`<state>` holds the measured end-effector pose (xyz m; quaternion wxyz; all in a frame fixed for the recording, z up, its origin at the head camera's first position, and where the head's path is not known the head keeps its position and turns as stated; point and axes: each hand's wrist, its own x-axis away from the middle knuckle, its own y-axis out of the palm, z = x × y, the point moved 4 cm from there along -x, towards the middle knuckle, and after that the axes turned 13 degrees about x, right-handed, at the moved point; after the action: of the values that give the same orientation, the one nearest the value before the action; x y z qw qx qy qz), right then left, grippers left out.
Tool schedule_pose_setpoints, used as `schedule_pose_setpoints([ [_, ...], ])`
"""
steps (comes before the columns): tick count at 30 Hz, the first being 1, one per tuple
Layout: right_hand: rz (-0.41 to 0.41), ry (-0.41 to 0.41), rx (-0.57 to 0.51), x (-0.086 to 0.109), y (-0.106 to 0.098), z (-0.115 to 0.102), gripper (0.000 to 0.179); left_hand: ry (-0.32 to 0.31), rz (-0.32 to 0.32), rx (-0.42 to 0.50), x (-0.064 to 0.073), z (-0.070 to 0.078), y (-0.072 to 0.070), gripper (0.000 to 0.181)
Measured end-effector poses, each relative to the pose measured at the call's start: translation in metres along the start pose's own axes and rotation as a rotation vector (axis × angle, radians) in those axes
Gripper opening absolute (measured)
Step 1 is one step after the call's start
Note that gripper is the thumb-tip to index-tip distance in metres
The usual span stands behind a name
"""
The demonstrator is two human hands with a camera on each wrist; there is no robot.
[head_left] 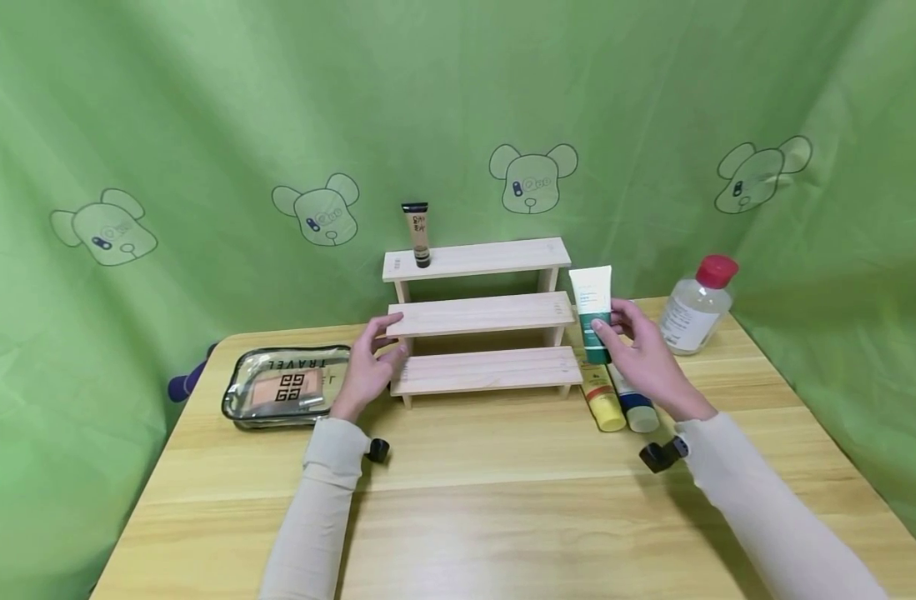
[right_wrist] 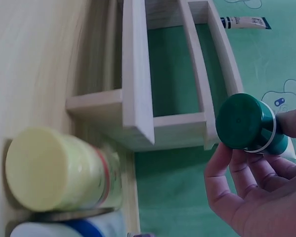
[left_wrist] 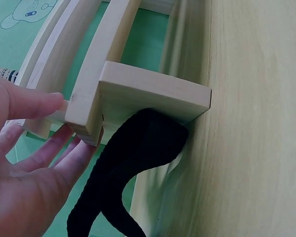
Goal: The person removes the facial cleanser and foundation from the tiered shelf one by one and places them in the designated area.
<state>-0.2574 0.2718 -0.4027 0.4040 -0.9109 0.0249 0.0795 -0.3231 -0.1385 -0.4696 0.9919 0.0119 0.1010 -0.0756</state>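
Observation:
My right hand [head_left: 648, 360] holds a white and green squeeze tube [head_left: 596, 329] between thumb and fingers, cap down, in the air beside the right end of a three-tier wooden display rack [head_left: 488, 315]. The right wrist view shows its round green cap [right_wrist: 239, 121] facing the camera, close to the rack. My left hand [head_left: 367, 367] grips the rack's left end, with thumb and fingers about the wood in the left wrist view. On the top tier, near its left end, a beige tube with a black cap [head_left: 418, 235] stands upright.
Right of the rack lie a yellow tube [head_left: 603, 402] and a white and blue tube [head_left: 638, 407], side by side. A clear bottle with a red cap [head_left: 696, 307] stands behind them. Left is a clear travel pouch [head_left: 277, 387] with items inside. A green curtain [head_left: 458, 108] hangs behind the table.

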Motion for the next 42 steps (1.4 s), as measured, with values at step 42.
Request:
schedule_pose_setpoints([
  [42,-0.122,0.182,0.115,0.034,-0.018,0.104,0.075,0.005,0.001,0.011,-0.001,0.001,-0.001,0.060],
])
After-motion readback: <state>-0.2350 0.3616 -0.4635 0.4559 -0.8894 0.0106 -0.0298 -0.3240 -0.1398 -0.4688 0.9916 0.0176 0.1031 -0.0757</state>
